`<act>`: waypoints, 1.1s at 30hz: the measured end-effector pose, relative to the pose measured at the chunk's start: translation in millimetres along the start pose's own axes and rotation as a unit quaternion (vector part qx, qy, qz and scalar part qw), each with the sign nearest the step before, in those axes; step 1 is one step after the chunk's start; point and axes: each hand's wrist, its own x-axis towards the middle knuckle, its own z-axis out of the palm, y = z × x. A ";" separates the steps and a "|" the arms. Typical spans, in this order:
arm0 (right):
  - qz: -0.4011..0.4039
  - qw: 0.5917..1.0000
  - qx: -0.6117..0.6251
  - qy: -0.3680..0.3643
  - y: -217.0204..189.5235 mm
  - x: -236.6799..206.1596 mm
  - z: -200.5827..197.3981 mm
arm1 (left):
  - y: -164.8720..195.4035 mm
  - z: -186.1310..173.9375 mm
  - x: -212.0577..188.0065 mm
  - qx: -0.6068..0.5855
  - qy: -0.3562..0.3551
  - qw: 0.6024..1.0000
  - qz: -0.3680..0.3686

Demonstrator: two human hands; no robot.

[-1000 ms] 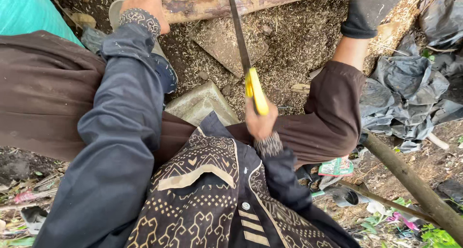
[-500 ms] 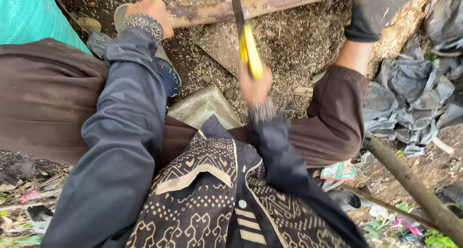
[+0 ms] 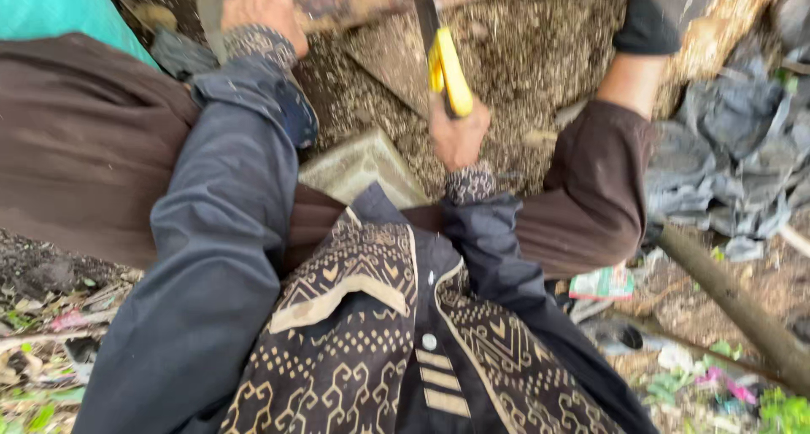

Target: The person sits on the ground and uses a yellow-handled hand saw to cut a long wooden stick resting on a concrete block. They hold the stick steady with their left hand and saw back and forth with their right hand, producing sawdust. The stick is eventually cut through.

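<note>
1. Since a moment ago, the right hand (image 3: 458,134) has pushed the saw (image 3: 440,54) forward, so hand and yellow handle now sit closer to the log (image 3: 371,0).
2. That right hand is curled tight around the yellow handle, arm stretched out straight toward the log.
3. The dark saw blade crosses over the log, near its middle.
4. The left hand (image 3: 263,14) is wrapped over the log, left of the blade, pressing it down. Its arm is nearly straight too.
5. Sawdust (image 3: 523,54) covers the ground just below the log.
6. A flat grey stone (image 3: 363,166) lies below the log, between the two arms.
</note>
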 end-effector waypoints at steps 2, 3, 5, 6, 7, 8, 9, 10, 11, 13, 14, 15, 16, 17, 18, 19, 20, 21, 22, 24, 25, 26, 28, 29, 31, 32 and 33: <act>-0.063 0.987 -0.149 0.024 -14.0 -23.7 -19.4 | 3.0 -4.7 0.0 0.001 -0.011 1.000 0.003; -0.165 0.948 -0.269 0.044 -20.7 -34.2 -33.0 | 4.0 -8.3 2.0 0.009 -0.025 1.000 -0.015; -0.065 0.996 -0.055 -0.013 -33.7 -65.3 -58.8 | 6.9 -13.5 4.7 0.010 -0.031 0.998 -0.048; -0.042 0.997 -0.054 -0.018 -35.2 -71.4 -64.7 | 8.9 -14.2 3.6 0.005 -0.042 0.997 -0.057; -0.007 0.998 -0.055 -0.023 -34.3 -75.1 -68.2 | 10.1 -13.8 1.9 0.000 -0.063 0.996 -0.062; 0.028 0.998 -0.058 -0.023 -30.4 -71.3 -67.0 | 11.1 -12.3 -0.2 -0.005 -0.060 0.997 -0.055; -0.021 0.997 -0.072 -0.016 -24.8 -68.0 -63.4 | 11.4 -9.8 -2.0 -0.008 -0.043 0.998 -0.047; -0.083 0.993 -0.080 -0.006 -14.7 -51.4 -51.9 | 9.3 -7.6 -0.8 -0.006 -0.013 0.999 -0.044; -0.100 0.991 -0.087 -0.003 -1.8 -26.0 -36.2 | 7.2 -5.3 -0.6 0.002 -0.022 0.999 -0.047; -0.071 0.996 -0.047 -0.008 16.9 1.9 -17.0 | 2.9 -2.4 1.4 0.008 -0.057 0.997 -0.052; -0.036 0.999 0.003 -0.014 22.1 11.1 -6.8 | 1.0 -3.1 3.2 -0.002 -0.066 0.997 -0.047; -0.028 0.999 0.018 -0.008 23.9 17.1 1.6 | -1.6 -6.0 6.1 -0.012 -0.073 0.997 -0.039; -0.020 0.999 0.033 -0.002 23.4 19.7 7.0 | -2.7 -10.2 8.7 -0.023 -0.080 0.996 -0.030; -0.012 0.999 0.048 0.000 19.1 15.5 8.4 | -3.7 -16.0 11.9 -0.034 -0.094 0.995 -0.027; -0.004 0.999 0.032 -0.003 12.7 8.9 7.3 | -4.4 -23.0 14.4 -0.046 -0.110 0.992 -0.026; 0.004 1.000 0.019 -0.003 4.6 -0.6 3.7 | -4.6 -29.9 17.8 -0.054 -0.125 0.990 -0.024; 0.011 1.000 0.008 -0.003 -4.0 -8.1 0.7 | -5.1 -36.6 21.0 -0.055 -0.144 0.987 -0.037; -0.055 0.998 -0.042 0.008 -11.9 -18.3 -5.8 | -5.2 -41.5 23.1 -0.057 -0.165 0.983 -0.049; -0.125 0.987 -0.097 0.022 -18.8 -27.8 -15.0 | -5.1 -44.3 29.1 -0.064 -0.180 0.980 -0.057; -0.112 0.993 -0.037 0.003 -28.8 -43.6 -27.2 | -8.4 -43.5 38.0 -0.072 -0.235 0.964 -0.107; -0.075 0.997 -0.028 -0.006 -31.5 -48.9 -30.3 | -11.0 -39.6 42.2 -0.071 -0.272 0.951 -0.128; -0.032 0.999 -0.022 -0.010 -33.4 -54.0 -32.2 | -12.5 -32.7 44.3 -0.068 -0.260 0.959 -0.087; -0.004 0.999 -0.048 -0.019 -34.0 -59.1 -29.9 | -19.3 -18.3 49.8 -0.060 -0.217 0.974 -0.010; -0.021 0.996 -0.081 -0.025 -33.5 -59.7 -26.5 | -22.4 -11.6 52.3 -0.050 -0.216 0.975 0.001; -0.033 0.994 -0.106 -0.022 -34.0 -61.2 -19.3 | -21.8 0.9 47.8 -0.029 -0.227 0.973 0.028; -0.043 0.994 -0.097 -0.006 -34.4 -61.0 -16.6 | -20.2 4.4 44.3 -0.001 -0.195 0.981 0.002; -0.061 0.994 -0.086 0.013 -36.0 -62.2 -15.2 | -17.9 5.5 40.3 0.028 -0.155 0.987 -0.023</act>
